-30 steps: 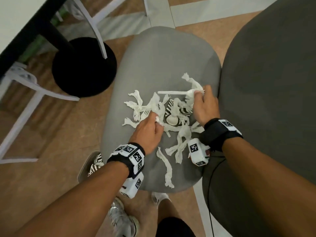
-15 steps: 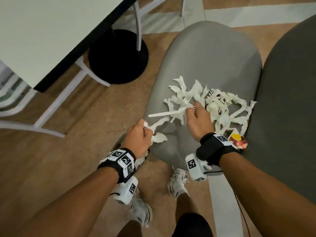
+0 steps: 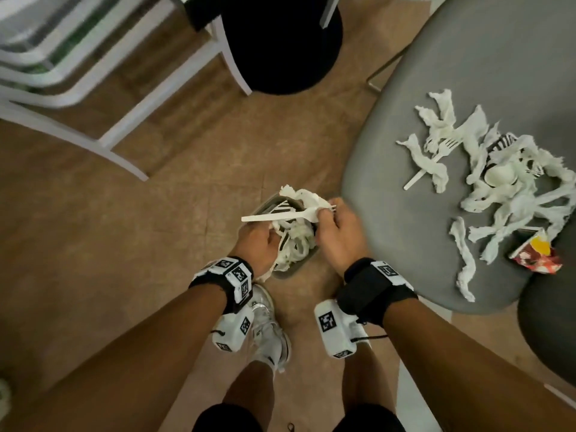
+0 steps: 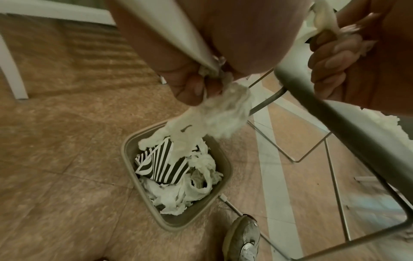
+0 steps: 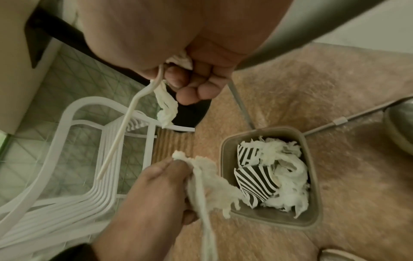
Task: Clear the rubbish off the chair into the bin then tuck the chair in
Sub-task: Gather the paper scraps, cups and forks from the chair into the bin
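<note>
White sneakers (image 3: 268, 325) stand on the brown floor (image 3: 124, 229) at the near edge of the head view, just short of the bin.

Left hand (image 3: 257, 241): fingers curled round a wad of torn tissue (image 4: 214, 113) held over the bin's near-left side; strips hang toward the opening.

Right hand (image 3: 338, 232): fingers closed on a white plastic fork (image 3: 274, 216) and a scrap of tissue. Fork lies level, handle pointing left across the bin.

Bin (image 4: 176, 222): small, square, beige, on the floor between the two hands and just left of the chair. Inside: crumpled tissue and a black-and-white striped paper piece (image 4: 161, 164).

Chair (image 3: 467, 73): grey seat, to the right of the bin. On it lies a loose pile of tissue strips (image 3: 514, 194), a second plastic fork (image 3: 433, 160) under the strips, a striped cup (image 3: 498, 176) partly buried, and a red-and-yellow wrapper (image 3: 536, 257) near the seat's near-right edge.

Farther off: a round black table base (image 3: 280, 42) and white chair legs (image 3: 118, 141) at upper left.
</note>
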`<state>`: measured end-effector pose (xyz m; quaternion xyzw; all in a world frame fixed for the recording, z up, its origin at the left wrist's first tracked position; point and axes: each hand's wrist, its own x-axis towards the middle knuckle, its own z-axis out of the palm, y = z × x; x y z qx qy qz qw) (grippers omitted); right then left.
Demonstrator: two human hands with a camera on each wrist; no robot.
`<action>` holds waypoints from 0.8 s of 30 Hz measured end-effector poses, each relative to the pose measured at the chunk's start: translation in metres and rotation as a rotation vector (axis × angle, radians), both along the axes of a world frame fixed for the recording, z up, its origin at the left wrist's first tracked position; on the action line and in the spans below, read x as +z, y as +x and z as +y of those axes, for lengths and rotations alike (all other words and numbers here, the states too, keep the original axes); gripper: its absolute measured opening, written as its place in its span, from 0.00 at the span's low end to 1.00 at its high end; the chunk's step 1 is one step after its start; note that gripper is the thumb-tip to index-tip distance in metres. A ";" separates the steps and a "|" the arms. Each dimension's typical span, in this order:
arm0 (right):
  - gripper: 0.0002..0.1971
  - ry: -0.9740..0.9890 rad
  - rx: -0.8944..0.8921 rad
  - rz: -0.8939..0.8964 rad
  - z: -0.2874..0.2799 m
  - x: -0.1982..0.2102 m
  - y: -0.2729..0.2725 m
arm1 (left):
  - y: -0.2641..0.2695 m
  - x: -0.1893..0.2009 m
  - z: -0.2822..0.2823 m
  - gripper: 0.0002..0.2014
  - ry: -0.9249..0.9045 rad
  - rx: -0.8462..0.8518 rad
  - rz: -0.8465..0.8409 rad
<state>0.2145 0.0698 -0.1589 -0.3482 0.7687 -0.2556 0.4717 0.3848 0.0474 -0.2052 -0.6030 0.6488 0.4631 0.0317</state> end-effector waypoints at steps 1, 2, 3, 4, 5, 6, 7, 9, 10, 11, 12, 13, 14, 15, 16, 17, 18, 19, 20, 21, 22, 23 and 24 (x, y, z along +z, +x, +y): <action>0.08 0.011 -0.013 -0.012 0.003 -0.005 0.003 | 0.002 -0.011 0.001 0.16 0.005 -0.008 0.008; 0.08 0.025 -0.034 -0.024 0.006 -0.013 0.006 | 0.003 -0.020 0.001 0.16 0.014 -0.007 0.018; 0.08 0.046 -0.058 -0.034 0.009 -0.021 0.007 | 0.004 -0.032 0.001 0.15 0.020 0.002 0.031; 0.09 0.070 -0.088 -0.044 0.012 -0.032 0.008 | 0.004 -0.040 0.000 0.13 0.017 0.008 0.038; 0.11 0.109 -0.115 -0.064 0.015 -0.043 0.008 | 0.005 -0.048 -0.002 0.11 0.011 0.021 0.047; 0.12 0.149 -0.137 -0.092 0.019 -0.054 0.008 | 0.006 -0.054 -0.003 0.10 0.023 0.044 0.052; 0.12 0.191 -0.157 -0.117 0.024 -0.064 0.008 | 0.006 -0.058 -0.005 0.11 0.050 0.069 0.066; 0.12 0.265 -0.207 -0.146 0.029 -0.073 0.010 | 0.009 -0.065 -0.007 0.16 0.138 0.098 0.065; 0.11 0.289 -0.232 -0.151 0.031 -0.073 0.012 | 0.011 -0.066 -0.008 0.19 0.184 0.108 0.048; 0.11 0.304 -0.255 -0.156 0.031 -0.070 0.014 | 0.013 -0.069 -0.008 0.22 0.217 0.116 0.040; 0.12 0.316 -0.273 -0.165 0.033 -0.072 0.015 | 0.015 -0.070 -0.009 0.24 0.245 0.119 0.041; 0.14 0.333 -0.282 -0.170 0.034 -0.073 0.015 | 0.018 -0.072 -0.009 0.27 0.260 0.117 0.055; 0.15 0.352 -0.291 -0.177 0.035 -0.076 0.016 | 0.021 -0.071 -0.010 0.29 0.277 0.112 0.057; 0.15 0.367 -0.297 -0.187 0.036 -0.077 0.016 | 0.024 -0.071 -0.011 0.31 0.287 0.113 0.068; 0.15 0.380 -0.294 -0.196 0.038 -0.080 0.017 | 0.026 -0.071 -0.012 0.33 0.293 0.115 0.075; 0.14 0.398 -0.282 -0.199 0.039 -0.084 0.018 | 0.029 -0.075 -0.012 0.34 0.282 0.123 0.090; 0.14 0.419 -0.271 -0.196 0.040 -0.090 0.018 | 0.032 -0.077 -0.013 0.34 0.285 0.138 0.098; 0.15 0.438 -0.263 -0.193 0.041 -0.094 0.019 | 0.035 -0.083 -0.012 0.34 0.297 0.160 0.115; 0.15 0.456 -0.255 -0.188 0.042 -0.099 0.020 | 0.038 -0.085 -0.012 0.34 0.318 0.185 0.133; 0.14 0.485 -0.247 -0.186 0.042 -0.103 0.021 | 0.039 -0.085 -0.011 0.34 0.335 0.207 0.156; 0.14 0.507 -0.235 -0.186 0.043 -0.108 0.022 | 0.040 -0.085 -0.010 0.34 0.345 0.221 0.169; 0.12 0.523 -0.214 -0.179 0.043 -0.112 0.024 | 0.040 -0.084 -0.008 0.34 0.341 0.227 0.175; 0.11 0.533 -0.174 -0.158 0.044 -0.118 0.026 | 0.040 -0.082 -0.007 0.34 0.335 0.228 0.164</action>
